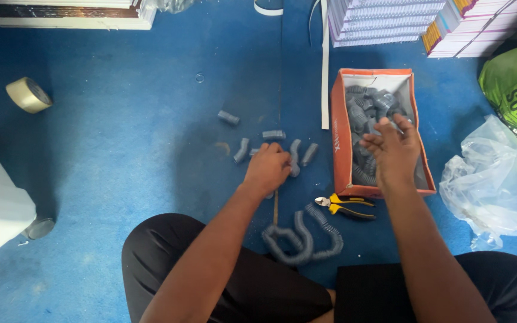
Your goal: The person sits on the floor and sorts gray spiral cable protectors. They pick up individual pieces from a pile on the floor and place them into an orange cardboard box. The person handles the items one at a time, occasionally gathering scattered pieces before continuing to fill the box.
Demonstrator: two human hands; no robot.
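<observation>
Head view: the left hand (267, 169) is closed on a tube piece (295, 157) on the floor; the right hand (393, 152) is held open over the box (337, 137), directly above its pieces.

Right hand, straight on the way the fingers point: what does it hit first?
The right hand hovers over the orange box, fingers pointing up-frame and slightly left. Straight on, it would likely meet the grey tube pieces heaped in the box, then the box's far wall. How high the hand is above them is unclear.
</observation>
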